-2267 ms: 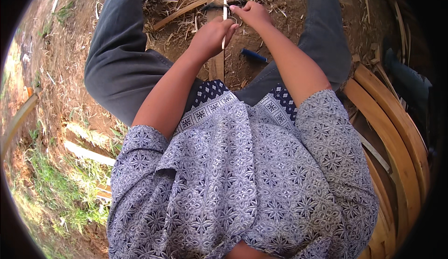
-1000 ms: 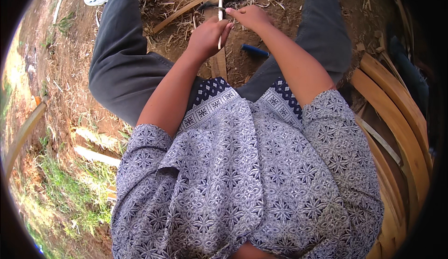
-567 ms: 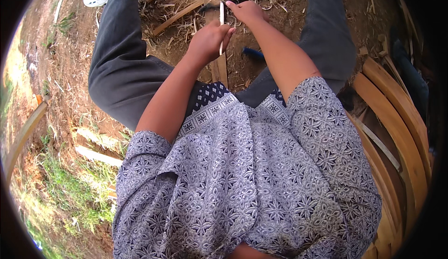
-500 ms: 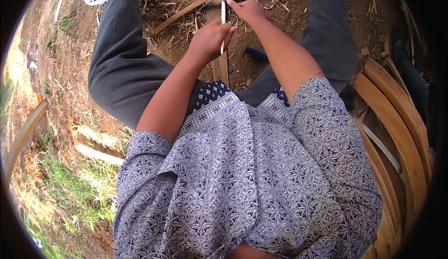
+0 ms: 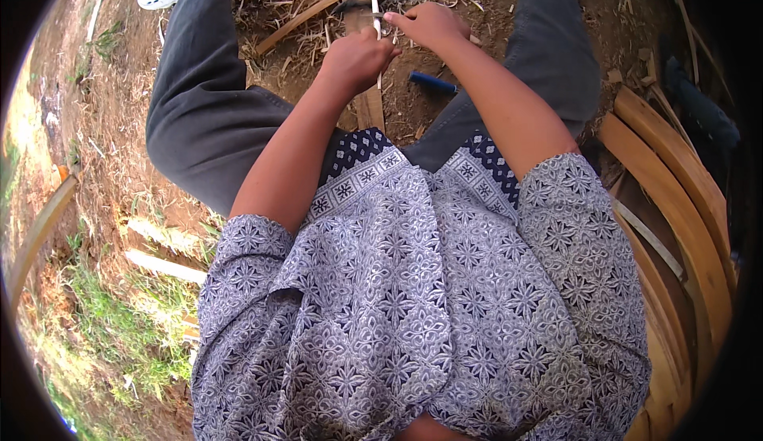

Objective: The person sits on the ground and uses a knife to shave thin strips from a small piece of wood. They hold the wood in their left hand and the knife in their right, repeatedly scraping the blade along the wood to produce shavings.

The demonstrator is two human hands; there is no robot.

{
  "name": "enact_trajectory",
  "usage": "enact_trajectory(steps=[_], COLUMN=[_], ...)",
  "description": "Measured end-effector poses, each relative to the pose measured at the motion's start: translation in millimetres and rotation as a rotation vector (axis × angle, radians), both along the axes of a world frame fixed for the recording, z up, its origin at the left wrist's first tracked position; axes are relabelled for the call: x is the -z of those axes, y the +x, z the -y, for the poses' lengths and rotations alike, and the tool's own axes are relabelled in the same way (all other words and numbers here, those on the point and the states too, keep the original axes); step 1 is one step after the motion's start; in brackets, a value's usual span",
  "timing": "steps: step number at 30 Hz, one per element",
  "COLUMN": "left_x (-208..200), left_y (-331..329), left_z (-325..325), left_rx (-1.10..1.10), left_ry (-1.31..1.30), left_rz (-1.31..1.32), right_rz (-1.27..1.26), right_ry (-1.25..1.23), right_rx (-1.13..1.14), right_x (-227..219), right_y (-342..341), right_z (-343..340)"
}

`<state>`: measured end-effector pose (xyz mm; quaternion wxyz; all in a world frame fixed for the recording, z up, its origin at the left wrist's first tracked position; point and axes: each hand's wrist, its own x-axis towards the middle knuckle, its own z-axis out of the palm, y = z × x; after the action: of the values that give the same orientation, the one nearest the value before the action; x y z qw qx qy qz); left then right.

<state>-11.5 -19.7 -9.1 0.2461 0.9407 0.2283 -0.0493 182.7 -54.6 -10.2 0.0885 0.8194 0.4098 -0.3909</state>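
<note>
Between the legs, the pale stick was clenched by the left hand. A knife was grasped in the right hand, blade across the stick. Paring was judged partly done, with shavings scattered nearby; the amount left could not be determined.

Single head-worn fisheye view, facing steeply down, shirt close below, ground farther off
</note>
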Motion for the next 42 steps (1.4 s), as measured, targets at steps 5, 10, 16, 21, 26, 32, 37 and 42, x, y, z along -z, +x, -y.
enact_trajectory(steps=[5, 10, 16, 21, 26, 32, 37, 42], left_x=[-0.5, -9.4, -11.8, -16.9, -15.3, -11.8, -12.0, -13.9], left_y=[2.6, 3.5, 7.3, 4.9, 2.5, 4.4, 6.0, 5.2], left_z=[1.2, 2.7, 1.8, 1.6, 1.4, 1.1, 1.7, 3.1], left_rx=[0.018, 0.008, -0.025, -0.019, 0.009, 0.032, 0.034, 0.025], left_ry=[0.01, 0.012, -0.017, -0.032, 0.041, 0.088, 0.055, 0.053], left_rz=[-0.046, -0.07, -0.043, 0.019, -0.019, -0.037, -0.053, -0.052], right_rz=[0.039, 0.051, 0.061, -0.085, -0.135, -0.026, 0.012, 0.001], right_ry=[-0.001, 0.103, -0.001, 0.08, 0.036, 0.026, 0.131, 0.096], right_rx=[-0.018, 0.053, 0.196, 0.183, 0.038, 0.024, 0.044, 0.055], right_x=[-10.9, 1.9, 26.9, 30.9, 5.0, -7.8, 11.3, 12.4], right_y=[-5.7, -12.7, -5.3, 6.9, 0.7, -5.9, -6.5, -5.9], right_z=[-2.7, 9.1, -13.7, 1.1, 6.3, -1.6, -1.6, -2.3])
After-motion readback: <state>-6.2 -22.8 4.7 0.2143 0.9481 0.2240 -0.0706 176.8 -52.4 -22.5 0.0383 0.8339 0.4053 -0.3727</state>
